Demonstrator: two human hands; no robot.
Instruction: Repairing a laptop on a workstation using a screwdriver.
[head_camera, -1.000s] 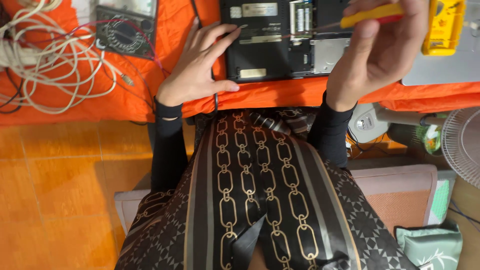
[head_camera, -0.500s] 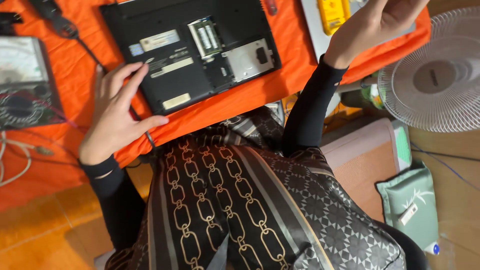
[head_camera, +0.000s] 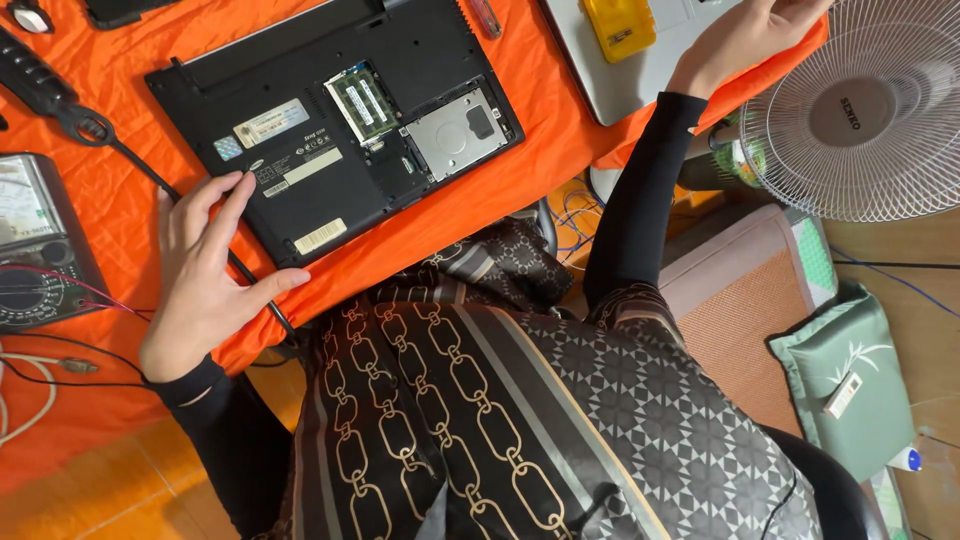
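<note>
Black plastic laptop (head_camera: 340, 130), underside up, bay covers already off, memory and drive still seated; left hand (head_camera: 205, 280) fingers spread at its corner; right hand (head_camera: 745, 35) grip unclear.

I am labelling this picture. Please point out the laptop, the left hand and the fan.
laptop (head_camera: 300, 90): head view, on its bare black underside.
left hand (head_camera: 205, 285): head view, on the back of the hand.
fan (head_camera: 850, 110): head view, on the round hub of its white grille.
</note>
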